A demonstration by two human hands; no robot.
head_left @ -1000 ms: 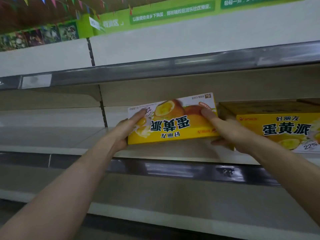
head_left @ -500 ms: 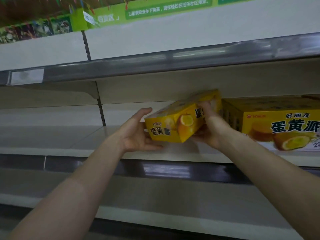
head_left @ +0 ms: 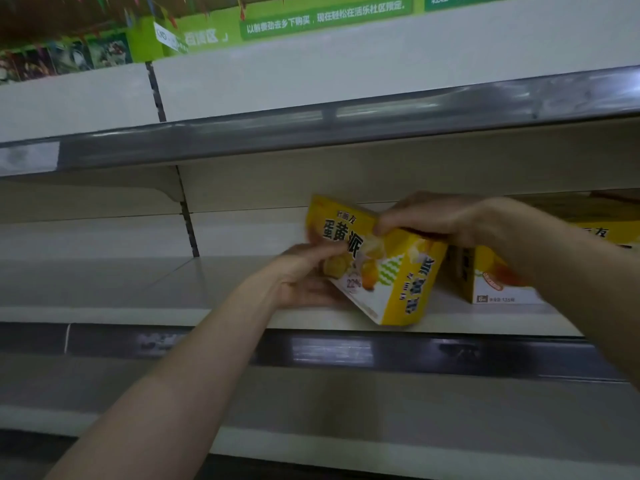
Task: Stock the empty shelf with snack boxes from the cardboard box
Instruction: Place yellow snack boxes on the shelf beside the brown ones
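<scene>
the snack box (head_left: pixel 377 268), yellow with a picture of cakes, is tilted over the front part of the shelf (head_left: pixel 138 289), and its lowest corner is at the shelf's front edge. the left grip (head_left: pixel 304 275) holds its left lower side, thumb on the printed face and fingers below. the right grip (head_left: pixel 429 216) is curled over its top edge from above. a second box (head_left: pixel 491 289) of the same kind stands on the shelf just beside it at the right; i cannot tell if the two touch, and the right forearm hides part of it. a grey price rail (head_left: pixel 332 351) runs along the shelf front. the upper shelf (head_left: pixel 311 129) hangs close above the box. a green banner (head_left: pixel 325 15) is at the top.
</scene>
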